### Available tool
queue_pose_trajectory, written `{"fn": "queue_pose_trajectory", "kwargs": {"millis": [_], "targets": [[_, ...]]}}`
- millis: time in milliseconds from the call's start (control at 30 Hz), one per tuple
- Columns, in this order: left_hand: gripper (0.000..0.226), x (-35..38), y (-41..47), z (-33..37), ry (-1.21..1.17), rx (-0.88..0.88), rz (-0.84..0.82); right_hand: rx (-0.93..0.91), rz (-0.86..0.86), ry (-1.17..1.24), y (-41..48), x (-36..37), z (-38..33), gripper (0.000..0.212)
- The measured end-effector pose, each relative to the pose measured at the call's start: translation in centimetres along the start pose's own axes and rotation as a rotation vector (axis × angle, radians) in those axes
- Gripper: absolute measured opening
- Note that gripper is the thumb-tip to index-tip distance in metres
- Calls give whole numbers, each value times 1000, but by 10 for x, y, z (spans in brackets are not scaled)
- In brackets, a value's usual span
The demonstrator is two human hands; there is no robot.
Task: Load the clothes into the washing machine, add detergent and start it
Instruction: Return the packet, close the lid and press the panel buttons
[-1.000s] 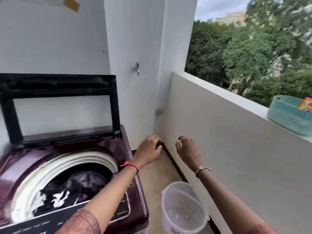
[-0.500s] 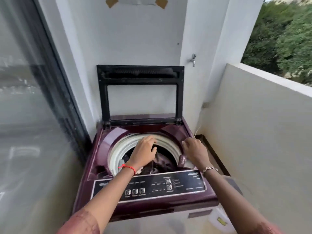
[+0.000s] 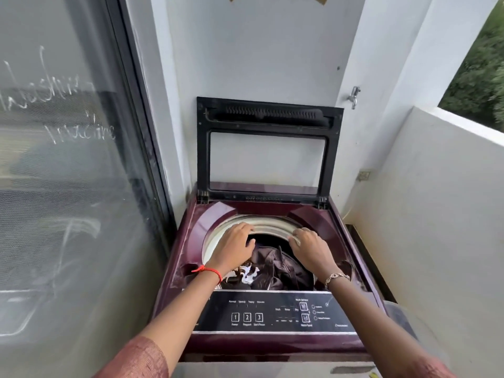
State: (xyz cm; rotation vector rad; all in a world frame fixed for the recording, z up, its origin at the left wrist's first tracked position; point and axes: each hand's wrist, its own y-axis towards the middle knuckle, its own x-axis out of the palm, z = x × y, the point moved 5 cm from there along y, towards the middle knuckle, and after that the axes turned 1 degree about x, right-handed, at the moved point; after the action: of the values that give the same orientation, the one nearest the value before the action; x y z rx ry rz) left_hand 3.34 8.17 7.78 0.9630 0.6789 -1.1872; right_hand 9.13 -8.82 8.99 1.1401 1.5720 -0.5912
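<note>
White balcony walls are standing round the washing machine (image 3: 272, 317), whose lid (image 3: 203, 148) is leaning open at its back. Dark clothes (image 3: 283, 271) are lying inside its drum. The left hand (image 3: 236, 246) and right hand (image 3: 311, 248) are reaching over the drum opening, apart, fingers curling downward; whether either is gripping cloth cannot be told.

A: Soft, even daylight, coming from the open right side; the wall (image 3: 259, 50) is bright, shadows faint.
B: And the drum (image 3: 261, 227)?
A: Dark inside (the cloth (image 3: 281, 268) barely reads). The glass (image 3: 68, 159) at left is washed with pale reflections.
B: Sharpness?
A: Crisp in the centre; sleeves (image 3: 136, 358) smear at the bottom edge, and straight lines bow outward at the sides.
</note>
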Motion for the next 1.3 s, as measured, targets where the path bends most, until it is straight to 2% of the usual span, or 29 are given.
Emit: {"fn": "queue_pose_trajectory", "kwargs": {"millis": [300,633,833,1067,1167,1300], "targets": [[29,-19,58,-3,59,-12,93,-132,-71,16,66,-2,-2,28],[29,-83,178,23,124,55,223,-302,59,-20,176,-74,-15,35],[29,-110,240,41,115,123,301,-290,148,93,233,-108,-25,32],[38,-118,302,36,150,136,275,-225,236,228,293,-128,-24,29],[41,-116,322,29,245,135,261,-215,240,285,311,-128,-18,29],[44,-112,343,17,355,124,265,-278,230,190,333,-123,-15,40]]}}
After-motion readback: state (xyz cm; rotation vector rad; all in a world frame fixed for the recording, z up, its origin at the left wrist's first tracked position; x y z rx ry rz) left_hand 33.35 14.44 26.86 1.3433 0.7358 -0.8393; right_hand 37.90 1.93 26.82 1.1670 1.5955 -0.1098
